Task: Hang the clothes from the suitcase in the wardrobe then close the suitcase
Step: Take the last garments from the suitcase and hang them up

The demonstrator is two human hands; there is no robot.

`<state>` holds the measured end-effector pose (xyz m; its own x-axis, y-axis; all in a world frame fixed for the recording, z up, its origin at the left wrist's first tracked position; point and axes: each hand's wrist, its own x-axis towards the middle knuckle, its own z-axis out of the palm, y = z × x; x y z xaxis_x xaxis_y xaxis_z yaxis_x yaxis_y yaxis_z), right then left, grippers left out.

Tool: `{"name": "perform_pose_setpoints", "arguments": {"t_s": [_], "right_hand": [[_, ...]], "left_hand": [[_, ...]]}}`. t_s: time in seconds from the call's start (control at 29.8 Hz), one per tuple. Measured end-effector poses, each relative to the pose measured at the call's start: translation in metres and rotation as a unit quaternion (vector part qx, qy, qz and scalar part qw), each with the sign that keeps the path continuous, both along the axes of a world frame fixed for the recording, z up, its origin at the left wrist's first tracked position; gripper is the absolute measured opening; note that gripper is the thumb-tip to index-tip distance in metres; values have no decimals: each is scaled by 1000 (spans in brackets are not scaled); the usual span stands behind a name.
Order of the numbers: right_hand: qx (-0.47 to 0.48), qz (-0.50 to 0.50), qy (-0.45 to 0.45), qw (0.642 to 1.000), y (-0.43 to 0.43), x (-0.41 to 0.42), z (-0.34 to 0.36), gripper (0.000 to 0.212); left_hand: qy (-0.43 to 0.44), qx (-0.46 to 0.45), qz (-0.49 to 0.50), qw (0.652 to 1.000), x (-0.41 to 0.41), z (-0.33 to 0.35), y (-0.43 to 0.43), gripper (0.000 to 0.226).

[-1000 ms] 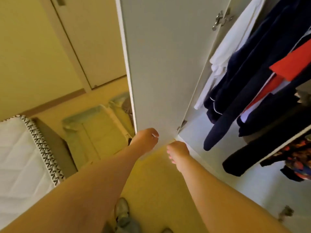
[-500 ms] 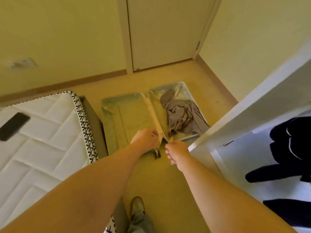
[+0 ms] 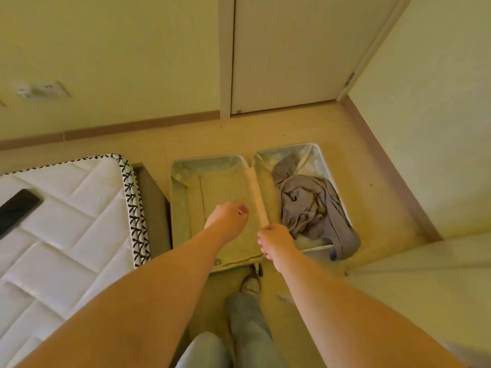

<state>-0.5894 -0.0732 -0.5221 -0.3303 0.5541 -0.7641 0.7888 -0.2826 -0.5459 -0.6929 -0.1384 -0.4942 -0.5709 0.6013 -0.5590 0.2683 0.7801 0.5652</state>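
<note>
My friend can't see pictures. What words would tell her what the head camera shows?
An open suitcase lies flat on the floor, a crumpled grey garment in its right half. A person's left hand and right hand reach toward it, loosely curled and holding nothing; a white mattress with a black phone sits at left.

This is a bedroom in a home. A white quilted mattress with a black-and-white patterned edge lies low at the left, a dark phone resting on it, and the plain pale walls carry a wall socket, a brown skirting board and a closed door in the corner. On the light floor just beside the mattress a suitcase lies open, with a crumpled grey garment in its right half.
</note>
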Motion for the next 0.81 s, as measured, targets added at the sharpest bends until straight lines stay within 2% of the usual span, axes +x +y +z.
{"name": "perform_pose_setpoints", "arguments": {"t_s": [0.03,0.17,0.34,0.54,0.57,0.71,0.74,0.81], "right_hand": [[-1,9,-2,1000,9,-8,-5,13],[3,-10,-47,999,38,-25,-31,25],[0,-34,-77,996,82,-44,-94,23],[-2,-56,-107,993,116,-47,-197,28],[1,-58,-116,991,119,-47,-199,29],[2,-88,-155,984,141,-34,-273,33],[-1,-79,-166,983,148,-27,-302,34],[18,-51,-181,982,158,-22,-320,30]], "left_hand": [[0,-1,3,1000,-8,-7,9,26],[-22,-11,-12,1000,-35,-30,42,26],[-56,-31,-33,997,-67,-93,84,27],[-68,-45,-100,992,-85,-191,128,27],[-68,-43,-92,993,-88,-194,129,27],[-112,-70,-80,988,-79,-281,145,23],[-127,-85,-82,985,-72,-314,147,22],[-136,-95,-75,983,-72,-338,142,18]]}}
